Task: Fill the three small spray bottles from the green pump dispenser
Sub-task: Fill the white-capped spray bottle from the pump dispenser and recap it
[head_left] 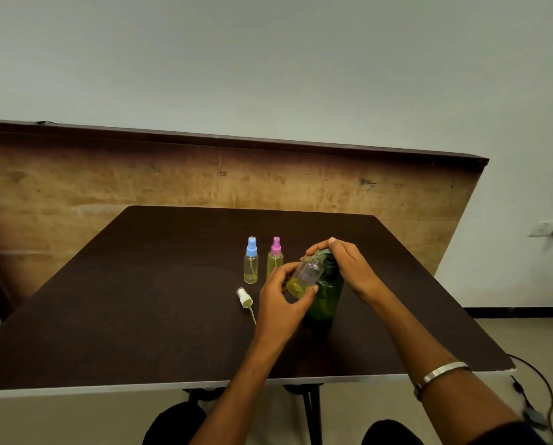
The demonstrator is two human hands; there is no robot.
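Just above the left hand (280, 297), which pinches a small clear uncapped plastic spray bottle (305, 276) between thumb and curled fingers, the bottle's long axis tilts up and right, its open neck right under the spout of the dark green plastic pump dispenser (326, 292). The right hand (342, 261) presses on the pump head, fingers curled over it. The white spray cap (244, 297) lies on the table, left of the grip.

Dark brown table (140, 316); worn wooden board (172, 181) behind its far edge; pale wall (268, 59); beige floor (525, 335).
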